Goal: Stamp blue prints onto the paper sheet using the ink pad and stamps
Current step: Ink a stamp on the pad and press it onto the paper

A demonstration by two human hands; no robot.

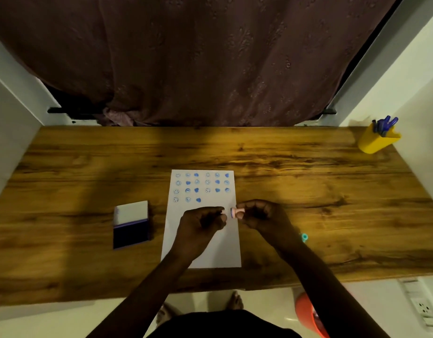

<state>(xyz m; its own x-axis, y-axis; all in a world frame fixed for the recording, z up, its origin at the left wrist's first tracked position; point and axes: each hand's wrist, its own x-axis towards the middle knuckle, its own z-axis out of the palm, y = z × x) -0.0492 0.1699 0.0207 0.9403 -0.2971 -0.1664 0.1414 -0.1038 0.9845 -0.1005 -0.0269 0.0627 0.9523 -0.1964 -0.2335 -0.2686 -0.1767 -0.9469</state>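
Observation:
A white paper sheet [205, 242] lies on the wooden table [308, 191], its upper part covered with rows of blue smiley and heart prints. My right hand [261, 215] pinches a small pink stamp [236, 212] held sideways above the sheet's right edge. My left hand [203, 222] hovers over the middle of the sheet, fingers curled, fingertips close to the stamp's inked face; I cannot tell whether they touch it. An open ink pad [131, 225] with a dark blue pad and raised white lid sits left of the sheet. A teal stamp [304, 237] peeks out behind my right forearm.
A yellow cup [377, 140] of blue pens stands at the table's far right corner. A dark curtain [210, 59] hangs behind the table. An orange bin [310, 315] and a wall socket [424, 311] are below the front edge at the right.

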